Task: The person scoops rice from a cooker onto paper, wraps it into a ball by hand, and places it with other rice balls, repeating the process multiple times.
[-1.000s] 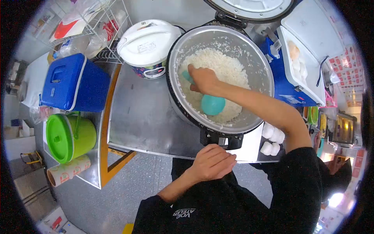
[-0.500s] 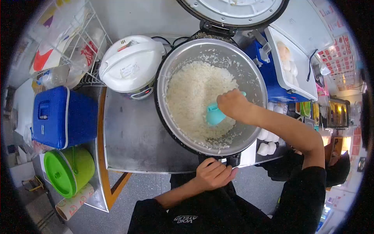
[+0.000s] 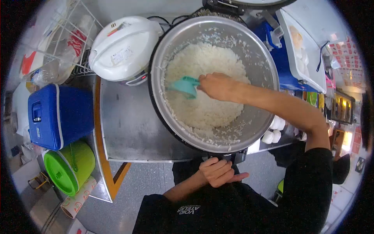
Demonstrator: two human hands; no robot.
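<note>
Metal counter [image 3: 124,128], pale wall [image 3: 156,7], grey floor [image 3: 136,187], rice pot [image 3: 251,124].

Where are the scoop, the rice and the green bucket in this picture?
Scoop [image 3: 185,88]: head view, on its turquoise bowl.
Rice [image 3: 210,111]: head view, on its top surface.
Green bucket [image 3: 66,170]: head view, on its lid.

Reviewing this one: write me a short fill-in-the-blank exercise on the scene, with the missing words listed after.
1. The turquoise scoop is held in the person's ____ hand.
2. The large pot contains white ____.
3. The lidded bucket beside the closed blue cooler is ____ in colour.

Missing words: right; rice; green.
</note>
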